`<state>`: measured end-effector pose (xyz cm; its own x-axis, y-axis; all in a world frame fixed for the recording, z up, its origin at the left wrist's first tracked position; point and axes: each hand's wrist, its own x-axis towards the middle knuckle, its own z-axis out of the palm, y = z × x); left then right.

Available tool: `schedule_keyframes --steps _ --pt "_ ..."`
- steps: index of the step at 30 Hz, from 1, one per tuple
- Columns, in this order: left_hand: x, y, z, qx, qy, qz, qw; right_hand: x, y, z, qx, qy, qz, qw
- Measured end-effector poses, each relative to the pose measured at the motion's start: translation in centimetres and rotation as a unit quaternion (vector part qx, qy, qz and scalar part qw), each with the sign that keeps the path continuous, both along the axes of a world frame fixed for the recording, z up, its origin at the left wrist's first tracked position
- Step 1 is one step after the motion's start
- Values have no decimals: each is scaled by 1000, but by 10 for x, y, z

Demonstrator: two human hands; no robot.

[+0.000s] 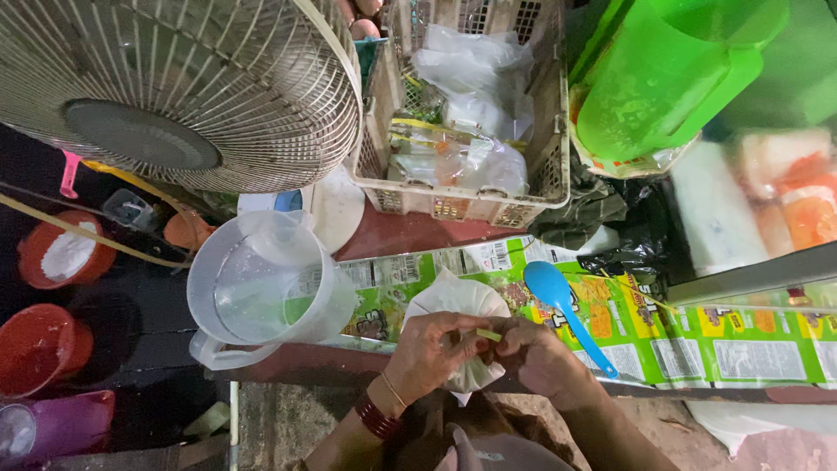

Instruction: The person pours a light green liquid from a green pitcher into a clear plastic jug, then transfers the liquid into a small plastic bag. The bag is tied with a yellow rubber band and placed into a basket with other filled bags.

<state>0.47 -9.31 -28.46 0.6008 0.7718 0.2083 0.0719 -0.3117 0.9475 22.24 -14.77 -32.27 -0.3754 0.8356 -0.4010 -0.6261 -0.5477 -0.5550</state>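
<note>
My left hand [429, 351] and my right hand [540, 356] meet at the neck of a white filled plastic bag [453, 301] that rests on the counter edge. Both hands pinch a thin yellow-green band [488, 335] between their fingertips, right over the bag's gathered top. A dark red bangle and a thin bracelet circle my left wrist [377, 417]. A blue plastic spoon [565, 310] lies on the printed green sheet just right of my right hand.
A clear plastic jug [261, 283] stands left of the bag. Behind it are a fan guard [183, 87], a beige crate of plastic bags [466, 105] and a green jug [654, 78]. Orange bowls [61, 253] and a purple tub [61, 423] sit at the left.
</note>
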Motion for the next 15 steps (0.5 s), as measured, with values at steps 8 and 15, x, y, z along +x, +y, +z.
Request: schedule_keyframes --steps 8,15 --pt "-1 0 -8 -72 131 -19 989 2 2 1 15 -32 -11 999" --pt "6 -6 -12 -4 10 45 999 2 1 -3 13 -42 -22 999"
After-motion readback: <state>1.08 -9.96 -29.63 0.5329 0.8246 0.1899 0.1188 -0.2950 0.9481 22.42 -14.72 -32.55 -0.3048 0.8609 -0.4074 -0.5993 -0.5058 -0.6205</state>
